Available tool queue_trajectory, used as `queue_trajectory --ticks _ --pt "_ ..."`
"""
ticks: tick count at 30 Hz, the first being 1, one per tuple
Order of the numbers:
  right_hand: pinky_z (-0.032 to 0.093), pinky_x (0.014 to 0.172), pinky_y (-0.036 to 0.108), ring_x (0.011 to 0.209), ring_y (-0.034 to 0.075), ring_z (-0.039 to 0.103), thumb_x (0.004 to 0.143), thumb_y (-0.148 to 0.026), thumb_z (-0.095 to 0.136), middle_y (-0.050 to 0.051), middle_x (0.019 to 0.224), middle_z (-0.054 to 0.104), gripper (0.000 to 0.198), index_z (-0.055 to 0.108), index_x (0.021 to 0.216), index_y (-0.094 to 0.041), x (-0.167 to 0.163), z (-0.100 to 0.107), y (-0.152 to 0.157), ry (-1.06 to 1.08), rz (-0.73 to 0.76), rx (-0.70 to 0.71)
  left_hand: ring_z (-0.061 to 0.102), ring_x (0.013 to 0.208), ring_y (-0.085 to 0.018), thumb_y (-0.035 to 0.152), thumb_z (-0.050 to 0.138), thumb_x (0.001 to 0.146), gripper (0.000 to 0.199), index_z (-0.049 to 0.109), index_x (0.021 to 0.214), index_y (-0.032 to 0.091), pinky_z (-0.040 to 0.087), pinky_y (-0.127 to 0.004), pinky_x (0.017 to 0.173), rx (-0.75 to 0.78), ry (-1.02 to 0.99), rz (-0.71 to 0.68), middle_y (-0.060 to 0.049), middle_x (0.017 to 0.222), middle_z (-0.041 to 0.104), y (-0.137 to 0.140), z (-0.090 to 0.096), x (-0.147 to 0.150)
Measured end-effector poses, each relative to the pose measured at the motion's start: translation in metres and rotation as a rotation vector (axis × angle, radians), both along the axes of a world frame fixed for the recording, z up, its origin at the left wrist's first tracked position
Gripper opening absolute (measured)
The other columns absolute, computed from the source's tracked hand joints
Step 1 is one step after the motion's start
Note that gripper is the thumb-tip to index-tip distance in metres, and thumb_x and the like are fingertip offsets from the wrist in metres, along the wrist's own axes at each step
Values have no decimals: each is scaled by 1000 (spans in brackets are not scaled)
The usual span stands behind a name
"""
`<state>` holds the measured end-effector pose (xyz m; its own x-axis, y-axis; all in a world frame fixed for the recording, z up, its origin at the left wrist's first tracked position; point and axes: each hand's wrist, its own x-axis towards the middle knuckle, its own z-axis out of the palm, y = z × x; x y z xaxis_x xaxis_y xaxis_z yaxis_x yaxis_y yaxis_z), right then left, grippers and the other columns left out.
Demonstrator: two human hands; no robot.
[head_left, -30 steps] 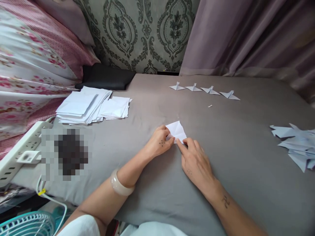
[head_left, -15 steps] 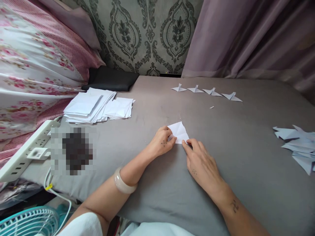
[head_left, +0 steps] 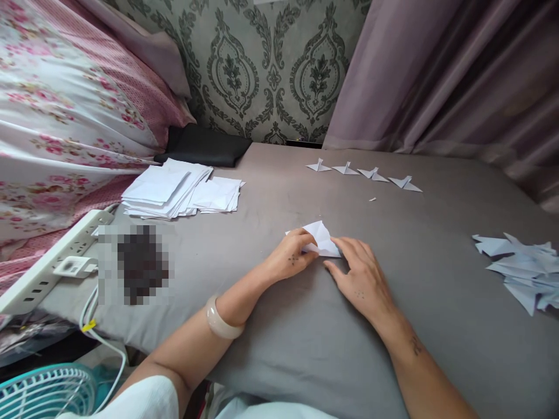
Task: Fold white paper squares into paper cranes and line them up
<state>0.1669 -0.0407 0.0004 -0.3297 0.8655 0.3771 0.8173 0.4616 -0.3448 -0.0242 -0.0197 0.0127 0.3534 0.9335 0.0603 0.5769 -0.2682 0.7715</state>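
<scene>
A small sheet of white paper point(head_left: 322, 235) with creases lies on the grey cloth in front of me. My left hand point(head_left: 292, 254) grips its left side between thumb and fingers. At the paper's right edge is my right hand point(head_left: 358, 270), its thumb spread away from the fingers and the fingertips touching or very near the paper. Beyond the hands, several folded paper birds point(head_left: 374, 174) stand in a row. A tiny scrap of paper point(head_left: 372, 199) lies just in front of them.
Stacked white paper point(head_left: 157, 189) lies at the left, with a smaller stack point(head_left: 218, 195) beside it. Behind is a black folder-like item point(head_left: 205, 145). A pile of folded paper point(head_left: 524, 267) sits far right. A power strip point(head_left: 48, 262) and fan point(head_left: 52, 390) are at left.
The right hand's thumb and fingers have spread apart, its thumb leaving the paper's lower edge. The left hand stays on the paper. The whole view has shifted slightly.
</scene>
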Motion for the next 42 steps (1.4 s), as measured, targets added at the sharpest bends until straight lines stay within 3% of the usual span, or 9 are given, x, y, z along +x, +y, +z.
queue_trajectory --ticks 5,9,13,17,23,31,42 --pt "41 82 34 89 20 56 89 -19 52 4 92 66 14 61 100 -21 0 -3 4 -9 46 89 49 112 -21 20 58 86 13 69 88 26 34 -38 97 222 74 -21 -4 115 60 4 -10 2" --pt "38 83 34 84 20 53 90 -12 47 5 87 64 20 64 97 -19 0 0 2 -148 28 155 46 115 -23 20 59 85 18 69 98 27 32 -40 96 292 183 23 -5 122 56 6 -18 1" --pt "37 81 35 83 21 50 87 -6 47 7 89 62 27 65 104 -17 -5 1 -2 -258 -6 143 50 106 -23 18 58 82 24 65 105 23 35 -38 90 286 251 34 -6 114 60 2 -19 2" --pt "36 79 35 83 21 48 88 -8 48 7 89 60 25 65 103 -17 -10 1 -7 -325 -15 76 55 96 -21 20 55 84 17 65 97 21 34 -37 84 242 289 11 -5 103 65 -3 -17 3" --pt "36 81 34 90 22 49 91 -11 46 8 100 61 24 64 104 -17 -11 6 -7 -366 -60 -20 56 93 -20 23 49 91 20 68 97 23 32 -36 83 270 343 0 -4 101 66 -4 -16 5" --pt "35 85 33 94 21 51 92 -13 46 8 97 63 21 66 95 -17 -7 17 2 -390 -9 -97 57 88 -18 30 57 89 16 70 88 23 32 -33 79 194 332 78 -1 97 68 -1 -14 8" --pt "35 79 29 88 18 55 90 -21 43 6 92 68 27 68 83 -19 -10 48 39 -408 4 -462 56 91 -19 33 56 90 17 69 88 22 31 -33 77 127 313 106 -1 98 68 2 -11 10"
